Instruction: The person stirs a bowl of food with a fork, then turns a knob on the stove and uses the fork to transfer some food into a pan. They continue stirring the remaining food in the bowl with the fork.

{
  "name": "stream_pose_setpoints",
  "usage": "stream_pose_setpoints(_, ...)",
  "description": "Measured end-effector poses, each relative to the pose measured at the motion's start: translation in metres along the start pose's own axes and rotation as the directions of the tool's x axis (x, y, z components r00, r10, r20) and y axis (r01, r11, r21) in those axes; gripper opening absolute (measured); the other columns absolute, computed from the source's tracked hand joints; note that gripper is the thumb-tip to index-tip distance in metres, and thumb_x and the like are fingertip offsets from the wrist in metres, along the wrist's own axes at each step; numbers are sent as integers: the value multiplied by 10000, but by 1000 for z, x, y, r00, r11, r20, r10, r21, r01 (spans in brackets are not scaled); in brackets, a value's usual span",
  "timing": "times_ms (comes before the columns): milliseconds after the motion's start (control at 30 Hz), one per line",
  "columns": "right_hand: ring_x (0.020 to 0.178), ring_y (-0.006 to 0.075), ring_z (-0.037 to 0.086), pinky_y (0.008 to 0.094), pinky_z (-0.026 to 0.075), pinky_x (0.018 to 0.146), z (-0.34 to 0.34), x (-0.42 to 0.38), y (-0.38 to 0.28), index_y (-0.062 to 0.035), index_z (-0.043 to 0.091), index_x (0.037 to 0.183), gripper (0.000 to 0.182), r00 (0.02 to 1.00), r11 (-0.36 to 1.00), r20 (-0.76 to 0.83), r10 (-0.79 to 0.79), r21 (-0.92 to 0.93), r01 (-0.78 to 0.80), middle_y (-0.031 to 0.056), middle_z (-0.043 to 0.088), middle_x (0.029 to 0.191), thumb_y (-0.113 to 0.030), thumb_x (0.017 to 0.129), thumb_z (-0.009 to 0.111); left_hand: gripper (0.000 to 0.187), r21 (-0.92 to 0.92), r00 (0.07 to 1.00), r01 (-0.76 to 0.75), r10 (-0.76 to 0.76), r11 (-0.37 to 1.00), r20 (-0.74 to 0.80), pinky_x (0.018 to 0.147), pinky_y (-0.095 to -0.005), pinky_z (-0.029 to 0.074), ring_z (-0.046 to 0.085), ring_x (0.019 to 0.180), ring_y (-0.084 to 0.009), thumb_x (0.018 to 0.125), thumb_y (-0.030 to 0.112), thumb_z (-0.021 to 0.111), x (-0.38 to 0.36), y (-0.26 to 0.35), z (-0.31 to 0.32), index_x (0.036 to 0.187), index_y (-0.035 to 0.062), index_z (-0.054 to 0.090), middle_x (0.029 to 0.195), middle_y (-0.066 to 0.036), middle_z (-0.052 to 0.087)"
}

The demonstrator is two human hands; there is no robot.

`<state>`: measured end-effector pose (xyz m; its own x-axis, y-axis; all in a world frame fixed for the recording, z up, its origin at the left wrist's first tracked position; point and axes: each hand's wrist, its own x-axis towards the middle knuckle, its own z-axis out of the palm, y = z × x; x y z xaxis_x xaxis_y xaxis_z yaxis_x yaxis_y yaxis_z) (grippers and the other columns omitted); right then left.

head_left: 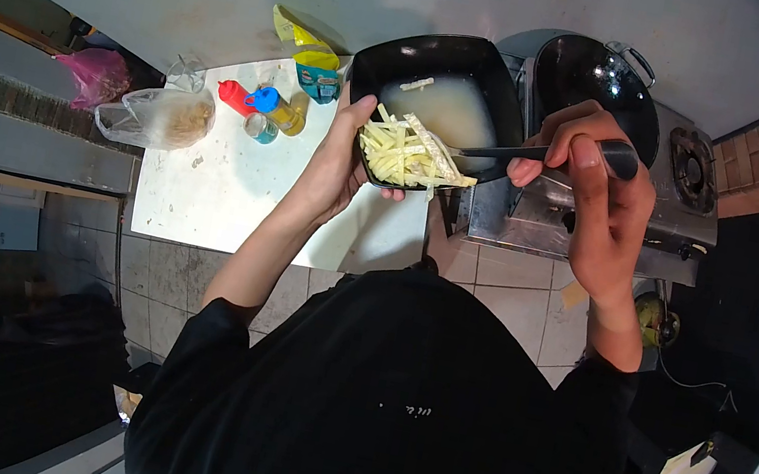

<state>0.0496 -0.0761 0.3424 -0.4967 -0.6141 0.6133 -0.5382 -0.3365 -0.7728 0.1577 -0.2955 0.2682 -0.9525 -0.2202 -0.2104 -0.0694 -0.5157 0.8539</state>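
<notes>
My left hand [335,166] grips the near left side of a black square bowl [364,72], thumb over the rim and fingertips underneath. Cloudy liquid covers the bowl's bottom. Pale yellow cut strips [404,155] are heaped at the near side, and a few loose pieces lie toward the far wall. Closed around the dark handle of a utensil [506,152], my right hand [604,201] is over the bowl's right side. The utensil's metal end reaches into the strips, which partly hide its shape.
On the white table [191,214] stand red [234,96] and blue-capped [272,107] bottles, a small jar [261,128], a yellow-and-teal packet [314,63] and a plastic bag [162,117]. To the right, a black wok [595,77] sits on the gas stove [653,209], beside a bare burner [694,169].
</notes>
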Motion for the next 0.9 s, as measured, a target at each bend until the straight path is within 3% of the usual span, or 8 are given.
stream_pose_setpoints(367,729,133,611,268,502,690,1,1,7,33,525,849,252,998,996,7,60,62,-60,86,558,800,-114,1014,403,486,-16,999,15,-14,1000,40,446,-272,538,664,613,-247,1011,348,306,3,-5,-7,1398,125,114,971,-209,622)
stream_pose_setpoints(533,745,135,617,273,512,698,2,-1,16,27,513,870,240,984,969,-38,173,188,-163,80,540,838,-110,1019,384,479,-6,1000,3,-3,1000,18,451,-274,541,667,633,-244,1007,333,310,6,-8,-8,1398,120,133,1021,-209,603)
stream_pose_setpoints(633,749,134,619,273,516,701,0,-1,19,26,512,880,241,980,960,-28,199,208,-189,77,535,851,-116,1022,378,599,0,1000,5,-5,1000,10,464,-281,547,667,649,-248,999,348,330,8,-12,-12,1453,106,22,1038,-219,591)
stream_pose_setpoints(700,752,133,620,272,515,702,0,-1,20,25,512,878,244,980,961,-23,195,206,-187,76,535,845,-117,1023,378,734,-9,999,40,-40,999,-9,482,-291,551,667,656,-256,991,370,350,9,-15,-16,1472,97,-133,1038,-227,588)
stream_pose_setpoints(800,753,130,620,271,514,703,0,-1,20,26,512,874,248,982,966,-13,188,185,-182,74,536,836,-119,1023,378,806,-17,998,52,-53,998,-35,494,-299,552,666,654,-264,986,383,362,9,-17,-16,1456,97,-228,1035,-234,588)
stream_pose_setpoints(900,751,127,618,268,510,705,0,0,19,27,513,867,249,983,968,-12,185,174,-180,73,540,827,-117,1022,381,797,-17,999,47,-47,999,-15,496,-301,551,666,652,-264,988,383,360,9,-15,-16,1458,100,-219,1032,-236,591)
